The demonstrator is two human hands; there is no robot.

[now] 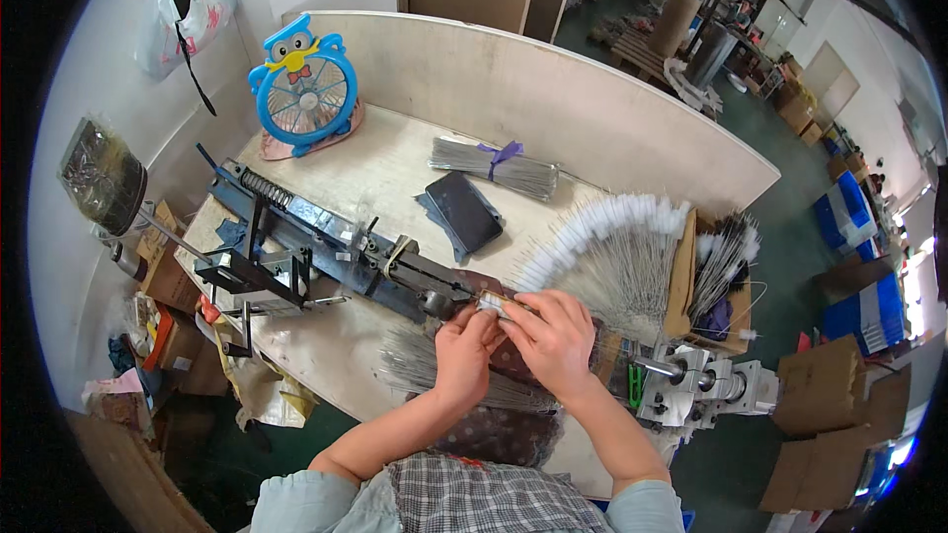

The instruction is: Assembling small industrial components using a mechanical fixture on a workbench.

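Note:
My left hand (466, 353) is closed, its thumb and fingertips pinched together at the right end of a long dark metal bench machine (380, 262). Close beside it, my right hand (555, 334) is closed on a small white piece with a tan edge (491, 303). The fingers of both hands meet at this piece and partly cover it, so its kind is unclear. Below my hands lies a bundle of thin grey wires (410, 360), partly under my left forearm. To the right, many thin wire brushes with white tips (602, 247) lie fanned out.
A cardboard box (681, 281) holds more brushes. Right of my hands stands a silver metal mechanism (701, 385). Behind are a dark phone (464, 212), a wire bundle with a purple tie (494, 168) and a blue fan (304, 89). A low partition (553, 79) edges the table.

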